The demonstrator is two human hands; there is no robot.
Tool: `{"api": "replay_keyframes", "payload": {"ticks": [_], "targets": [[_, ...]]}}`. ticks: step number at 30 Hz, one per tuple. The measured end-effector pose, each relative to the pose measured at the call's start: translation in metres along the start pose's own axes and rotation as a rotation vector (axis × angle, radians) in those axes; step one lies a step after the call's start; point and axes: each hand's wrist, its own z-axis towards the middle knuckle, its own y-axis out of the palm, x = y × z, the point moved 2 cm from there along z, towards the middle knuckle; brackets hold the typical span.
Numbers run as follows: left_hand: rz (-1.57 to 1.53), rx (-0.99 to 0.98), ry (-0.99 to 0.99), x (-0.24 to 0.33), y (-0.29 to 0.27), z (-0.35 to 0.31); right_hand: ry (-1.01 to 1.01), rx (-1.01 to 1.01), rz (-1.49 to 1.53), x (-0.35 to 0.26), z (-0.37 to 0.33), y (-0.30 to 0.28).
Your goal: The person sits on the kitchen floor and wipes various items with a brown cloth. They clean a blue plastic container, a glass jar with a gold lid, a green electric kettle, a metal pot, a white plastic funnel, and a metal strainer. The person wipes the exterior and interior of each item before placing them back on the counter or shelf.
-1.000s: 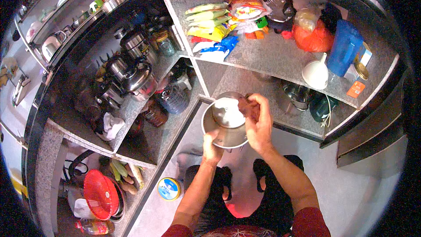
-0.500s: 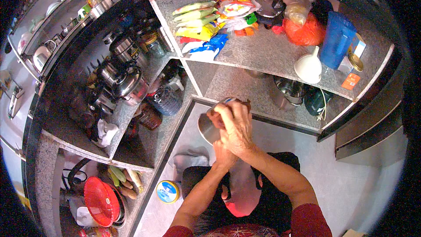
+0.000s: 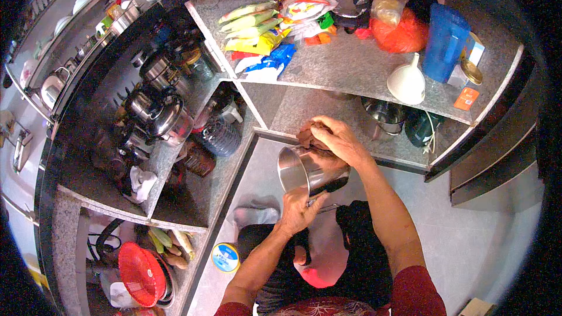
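Observation:
A shiny stainless steel pot (image 3: 300,171) is held tilted on its side in front of me, its round face turned to the left. My left hand (image 3: 300,212) grips its near side, fingers partly hidden by the metal. Against its far side, my right hand (image 3: 344,142) is closed on a crumpled brown cloth (image 3: 309,134), which touches or lies very near the pot's upper edge. The pot's far wall is partly covered by the cloth and my right hand.
Stone shelves surround me. The right upper shelf holds packets (image 3: 257,41), a white funnel (image 3: 407,82) and a blue pitcher (image 3: 446,44); below stands a steel pot (image 3: 383,118). Left shelves hold a pressure cooker (image 3: 170,123) and red basket (image 3: 140,275). A round tub (image 3: 225,257) stands on the floor.
My hands have moved apart: the right went up and right with the brown cloth, while the left came lower at the pot's near side. The pot has turned, showing more of its side.

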Motion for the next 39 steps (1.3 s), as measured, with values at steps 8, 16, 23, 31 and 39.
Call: {"api": "replay_keyframes", "payload": {"ticks": [8,16,23,31,39], "targets": [[-0.629,0.391,-0.487,-0.020,-0.021,0.003,-0.241,0.017,0.132,-0.043,-0.030,0.010],[-1.378,0.316,-0.613,-0.028,-0.032,0.010,-0.195,0.081,0.154,-0.036,-0.028,0.017],[-1.613,0.353,-0.621,-0.027,-0.035,0.018,-0.225,0.157,-0.011,-0.034,-0.032,0.031],[-1.756,0.499,-0.672,-0.036,-0.037,0.019,-0.755,0.147,-0.701,-0.041,-0.058,0.075],[-1.563,0.392,-0.683,-0.037,-0.048,0.018,-0.690,-0.084,-0.699,-0.062,-0.048,0.051]]}}
